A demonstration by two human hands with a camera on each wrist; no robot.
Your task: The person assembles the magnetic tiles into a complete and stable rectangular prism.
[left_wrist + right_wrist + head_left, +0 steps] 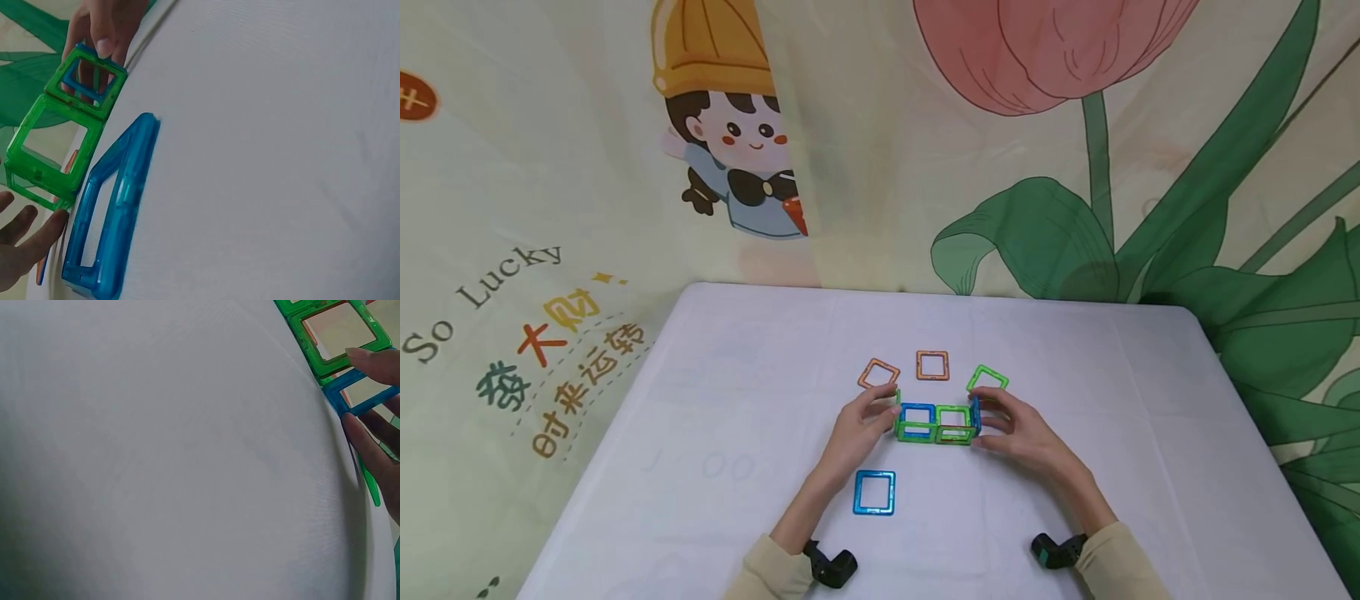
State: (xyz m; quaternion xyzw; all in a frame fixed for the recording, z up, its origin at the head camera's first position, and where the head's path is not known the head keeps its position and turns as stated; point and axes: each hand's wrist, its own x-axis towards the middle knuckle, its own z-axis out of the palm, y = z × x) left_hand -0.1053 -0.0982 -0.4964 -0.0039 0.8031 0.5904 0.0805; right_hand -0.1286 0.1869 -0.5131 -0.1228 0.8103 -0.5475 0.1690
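On the white-covered table [1090, 350], an open box of green and blue translucent square plastic frames [936, 427] is pinched at its ends by the left hand [853, 435] and right hand [1028, 432] — probably light, stiff but easily unjoined, so best gripped by its edges.

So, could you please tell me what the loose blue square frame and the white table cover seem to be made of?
The loose blue square frame looks like glossy, probably translucent plastic: pale highlights run along its edge. The white table cover seems to be matt cloth, given its faint creases, though it could be coated.
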